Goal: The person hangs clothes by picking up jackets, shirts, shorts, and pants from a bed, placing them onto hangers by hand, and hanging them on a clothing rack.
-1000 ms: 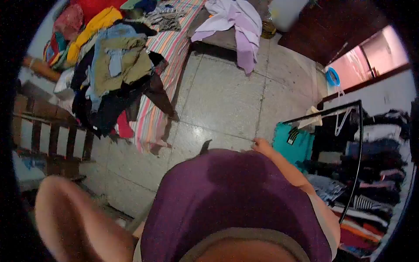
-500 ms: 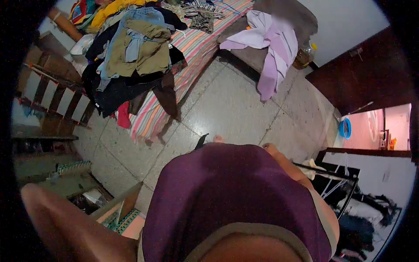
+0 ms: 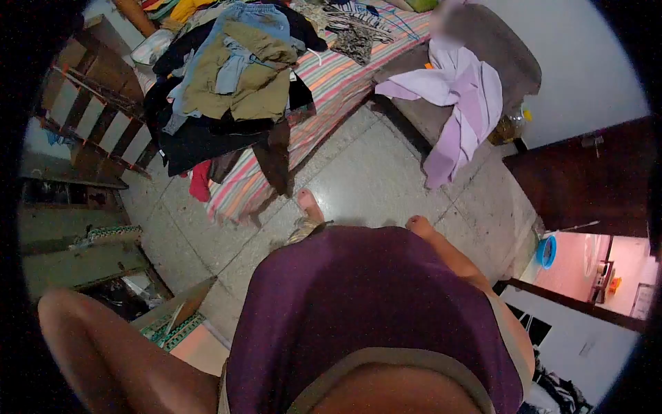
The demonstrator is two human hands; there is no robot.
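My left arm (image 3: 117, 345) is bent at the lower left, and its hand is outside the view. On the other side, my right hand (image 3: 419, 225) hangs low beside my purple top (image 3: 372, 297), over the tiled floor. It is small and dim, so its fingers cannot be made out, and no held thing shows. Ahead lies a heap of clothes on a striped bedspread (image 3: 331, 90), with olive trousers (image 3: 262, 93) on top of blue jeans (image 3: 238, 21). A lilac and white cloth (image 3: 455, 131) drapes over a grey cushioned seat (image 3: 507, 41).
Shelving (image 3: 96, 131) and an open drawer (image 3: 172, 303) stand on the left. A dark door (image 3: 586, 179) is at the right, near a blue tub (image 3: 547, 252) by the doorway. A bottle (image 3: 510, 127) stands behind the seat. My bare foot (image 3: 309, 205) shows on the floor.
The view has shifted, so the bed and seat sit lower and farther right. My foot now shows further forward on the floor. The clothes rack at lower right has mostly left the view.
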